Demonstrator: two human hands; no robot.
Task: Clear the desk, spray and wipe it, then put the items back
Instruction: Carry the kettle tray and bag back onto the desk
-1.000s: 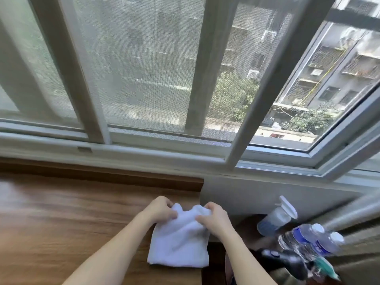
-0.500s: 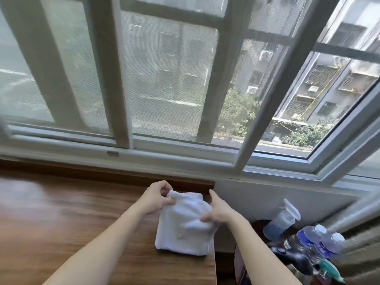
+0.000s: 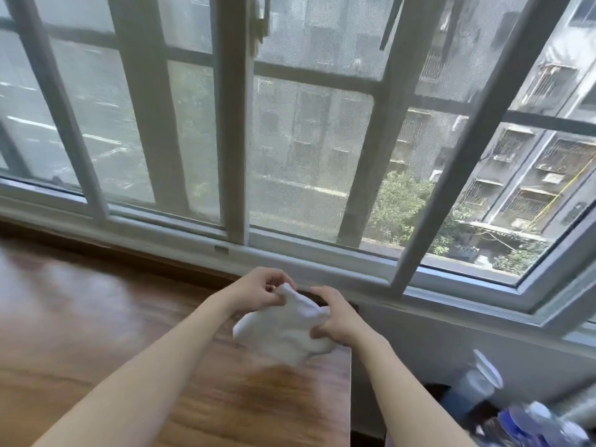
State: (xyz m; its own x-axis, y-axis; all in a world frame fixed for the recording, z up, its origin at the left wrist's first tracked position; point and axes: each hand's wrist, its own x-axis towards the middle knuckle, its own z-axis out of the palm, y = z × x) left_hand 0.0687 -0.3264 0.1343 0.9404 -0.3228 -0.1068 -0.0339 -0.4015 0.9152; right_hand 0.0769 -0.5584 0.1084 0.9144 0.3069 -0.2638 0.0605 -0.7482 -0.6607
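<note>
Both hands hold a white cloth [image 3: 287, 330] at lower centre of the frame, above the table [image 3: 96, 317]. The left hand [image 3: 258, 290] pinches its top corner; the right hand [image 3: 335, 317] grips its right edge. Blurred bottles [image 3: 532, 421] sit lower right.

White cloth [image 3: 288, 333], soft and crumpled, held up between both hands above the far right corner of the wooden worktop [image 3: 96, 333]. Left hand [image 3: 258, 290] pinches its top corner; right hand [image 3: 335, 321] grips its right edge. Lower part sags loose. Worktop brown, wood-grained, glossy.
</note>
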